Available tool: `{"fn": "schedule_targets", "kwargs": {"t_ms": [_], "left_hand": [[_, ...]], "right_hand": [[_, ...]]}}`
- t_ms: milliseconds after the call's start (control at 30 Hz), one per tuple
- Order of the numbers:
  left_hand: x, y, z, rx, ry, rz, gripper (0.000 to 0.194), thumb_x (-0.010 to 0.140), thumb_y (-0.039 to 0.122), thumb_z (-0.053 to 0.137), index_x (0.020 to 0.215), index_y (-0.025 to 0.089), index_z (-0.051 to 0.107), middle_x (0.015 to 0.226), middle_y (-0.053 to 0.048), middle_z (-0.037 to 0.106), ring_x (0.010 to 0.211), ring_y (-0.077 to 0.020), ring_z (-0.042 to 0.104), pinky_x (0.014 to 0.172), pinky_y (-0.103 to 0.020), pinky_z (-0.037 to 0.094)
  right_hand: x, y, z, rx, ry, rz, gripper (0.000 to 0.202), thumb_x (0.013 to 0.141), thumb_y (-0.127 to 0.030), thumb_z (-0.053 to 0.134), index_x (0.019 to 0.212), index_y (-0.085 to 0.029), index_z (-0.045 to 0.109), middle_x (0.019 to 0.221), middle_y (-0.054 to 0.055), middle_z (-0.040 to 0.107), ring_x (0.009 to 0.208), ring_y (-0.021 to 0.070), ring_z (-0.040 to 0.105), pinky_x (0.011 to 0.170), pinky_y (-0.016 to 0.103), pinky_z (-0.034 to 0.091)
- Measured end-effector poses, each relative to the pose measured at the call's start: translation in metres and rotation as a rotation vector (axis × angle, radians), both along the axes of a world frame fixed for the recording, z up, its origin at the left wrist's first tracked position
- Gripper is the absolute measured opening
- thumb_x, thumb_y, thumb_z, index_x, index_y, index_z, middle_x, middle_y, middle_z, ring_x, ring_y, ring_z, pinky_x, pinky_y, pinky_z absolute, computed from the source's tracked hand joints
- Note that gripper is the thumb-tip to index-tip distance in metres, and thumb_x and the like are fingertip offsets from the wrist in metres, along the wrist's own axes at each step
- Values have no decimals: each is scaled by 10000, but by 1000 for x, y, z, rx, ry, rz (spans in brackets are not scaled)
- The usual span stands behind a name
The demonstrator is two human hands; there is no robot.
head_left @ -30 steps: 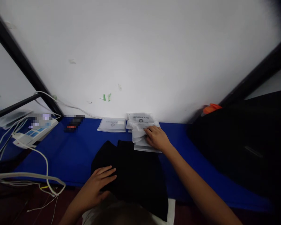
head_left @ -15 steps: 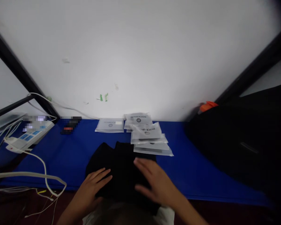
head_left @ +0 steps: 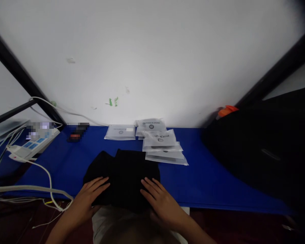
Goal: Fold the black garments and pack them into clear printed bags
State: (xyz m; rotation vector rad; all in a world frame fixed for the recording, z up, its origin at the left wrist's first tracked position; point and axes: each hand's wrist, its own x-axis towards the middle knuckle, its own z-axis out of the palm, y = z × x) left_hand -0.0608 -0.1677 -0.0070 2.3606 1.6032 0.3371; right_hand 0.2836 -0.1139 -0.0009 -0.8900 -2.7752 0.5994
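Observation:
A folded piece of black cloth point(head_left: 127, 173), perhaps a garment, lies on the blue tabletop at its near edge. Its far side shows a notch left of the middle; dark folds hide its details. My left hand point(head_left: 90, 195) rests on the cloth's left side, fingers stretched out flat. On the right side lies my right hand point(head_left: 159, 200), its fingers also extended across the fabric and its thumb mostly hidden. Just beyond the cloth, several frosted zip pouches with printed lettering are piled, among them a front pouch point(head_left: 167, 157). Another pouch point(head_left: 120, 132) lies flat to their left.
A white power strip point(head_left: 33, 145) with cables sits at the left, near a dark, partly blurred-out object point(head_left: 77, 132). A large black bag-like shape point(head_left: 256, 152) fills the right side, an orange item point(head_left: 227, 110) behind it. The white wall point(head_left: 152, 61) borders the blue table point(head_left: 193, 183).
My right hand has come down and left onto the cloth. My left hand has shifted left. The cloth has moved slightly left, spread wider, and the view has tilted a little.

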Motion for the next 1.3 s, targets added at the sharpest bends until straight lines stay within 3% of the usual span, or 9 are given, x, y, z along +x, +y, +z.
{"fn": "schedule_targets", "kwargs": {"t_ms": [167,300,467,567,667,733,867,1133,1300], "left_hand": [[-9,-3,17,65,-169,28,269,862,169,512,1067,280,648,1247,-33,666,1160,-229,610,962,-395,513],[-7,15,21,304,-196,214,180,935,333,518,1054,262,632,996,-31,727,913,-213,679,825,-348,533],[11,66,21,391,-53,338,226,930,362,510,1059,221,629,1011,-77,705,944,-276,647,848,-432,507],[30,91,24,347,-28,305,299,916,306,512,1178,191,597,1172,-118,642,1095,-298,591,933,-473,485],[49,101,27,241,-96,120,349,946,303,484,1273,203,557,1314,-105,579,1226,-256,533,1053,-448,427],[56,103,26,147,-109,4,421,957,384,494,1343,215,512,1411,-99,520,1316,-248,469,1105,-440,381],[53,109,16,50,-29,-50,774,859,618,570,1467,182,371,1532,-146,378,1431,-309,318,1146,-488,308],[39,111,1,67,87,50,915,804,734,529,1495,173,318,1548,-166,343,1433,-347,297,1136,-493,292],[41,119,6,110,76,115,888,814,720,533,1461,133,370,1394,-198,493,1308,-369,431,1062,-524,367]], "right_hand": [[17,5,9,-143,316,-139,359,856,-128,448,1167,-221,602,1189,101,686,1157,253,621,993,474,497],[17,17,7,-175,471,-455,283,929,-296,463,1200,-258,536,1007,64,707,921,228,693,795,382,571],[13,47,5,-31,468,-538,275,937,-294,441,1193,-222,510,877,49,684,758,209,680,695,345,565],[8,64,13,195,356,-483,249,958,-237,392,1138,-192,558,986,109,675,912,251,658,783,400,549],[-3,78,26,251,281,-231,279,986,-208,360,1155,-189,581,1054,116,676,1005,245,627,875,413,516],[-11,86,31,224,260,-75,299,992,-309,420,1225,-186,561,1104,114,677,1061,245,611,937,423,489],[-20,100,30,220,144,45,775,829,-605,613,1390,-98,442,1214,178,633,1139,305,573,1015,476,422],[-1,113,17,266,-37,-70,669,893,-518,553,1419,-122,430,1353,197,554,1232,319,522,1031,480,386],[11,117,19,248,-82,-216,768,805,-544,659,1398,-105,447,1346,216,554,1221,364,519,1022,506,389]]}}
